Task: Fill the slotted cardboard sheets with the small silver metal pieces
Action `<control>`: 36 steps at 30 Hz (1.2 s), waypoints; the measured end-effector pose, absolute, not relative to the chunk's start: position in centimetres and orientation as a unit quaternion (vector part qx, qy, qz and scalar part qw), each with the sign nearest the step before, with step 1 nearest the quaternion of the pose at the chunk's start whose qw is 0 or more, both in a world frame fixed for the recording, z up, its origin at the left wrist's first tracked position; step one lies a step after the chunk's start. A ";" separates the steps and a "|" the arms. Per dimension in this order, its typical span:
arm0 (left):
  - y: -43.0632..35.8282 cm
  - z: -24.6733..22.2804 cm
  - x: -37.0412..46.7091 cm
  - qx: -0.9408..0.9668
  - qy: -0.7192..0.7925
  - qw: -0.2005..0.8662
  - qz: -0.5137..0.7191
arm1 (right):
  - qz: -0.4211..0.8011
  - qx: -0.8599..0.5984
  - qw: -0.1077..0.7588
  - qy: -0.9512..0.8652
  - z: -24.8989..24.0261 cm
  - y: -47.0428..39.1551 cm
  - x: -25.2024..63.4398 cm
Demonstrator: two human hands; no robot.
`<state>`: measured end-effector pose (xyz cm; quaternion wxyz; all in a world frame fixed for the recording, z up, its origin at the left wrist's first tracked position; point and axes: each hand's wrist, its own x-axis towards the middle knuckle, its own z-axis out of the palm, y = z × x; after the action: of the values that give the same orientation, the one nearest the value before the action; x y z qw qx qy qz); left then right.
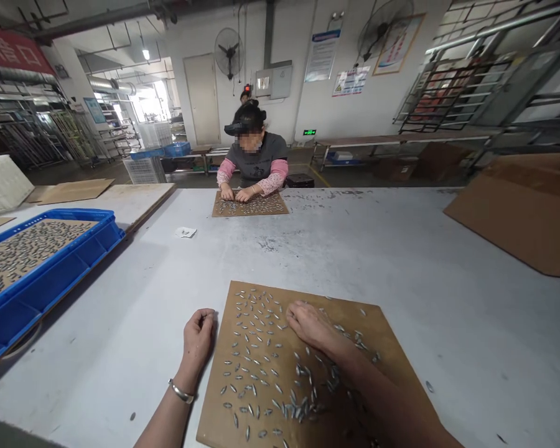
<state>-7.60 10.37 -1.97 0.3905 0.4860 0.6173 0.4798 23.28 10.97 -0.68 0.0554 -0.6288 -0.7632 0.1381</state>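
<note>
A sheet of brown cardboard (pixel 256 348) lies on the table in front of me, bearing many small silvery, spindle-shaped metal pieces (pixel 298 407). Those on its left side are spread out in loose rows, while others sit in clumps near the front and right. My right hand (pixel 308 323) reaches over the board with fingers bent and pressed together at its upper middle; whatever is in the fingertips is hidden. Just off the board's left edge, my left hand (pixel 198 336) rests on the table, curled closed, and its inside cannot be seen. A metal bracelet (pixel 181 392) circles that wrist.
A blue tray (pixel 51 292) at left holds a board covered with similar pieces. Across the white table (pixel 354 249), a person (pixel 256 155) handles pieces on another cardboard sheet (pixel 249 208). A large cardboard box (pixel 518 211) stands right. A scrap of paper (pixel 185 233) lies farther back.
</note>
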 end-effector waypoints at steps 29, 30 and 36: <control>10.5 -2.7 -7.6 0.488 0.615 0.398 0.474 | 0.105 -0.605 -0.031 -0.788 -1.4 5.9 22.4; 10.6 -2.8 -7.7 0.488 0.614 0.399 0.475 | 0.103 -0.602 -0.033 -0.791 -1.4 5.8 22.5; 10.6 -2.8 -7.6 0.487 0.611 0.403 0.476 | 0.082 -0.614 -0.007 -0.785 -1.6 5.8 22.0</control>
<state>-7.58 10.62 -2.80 0.4031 0.4872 0.6111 0.4762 21.96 5.76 -1.61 -0.0073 -0.6141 -0.7849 0.0821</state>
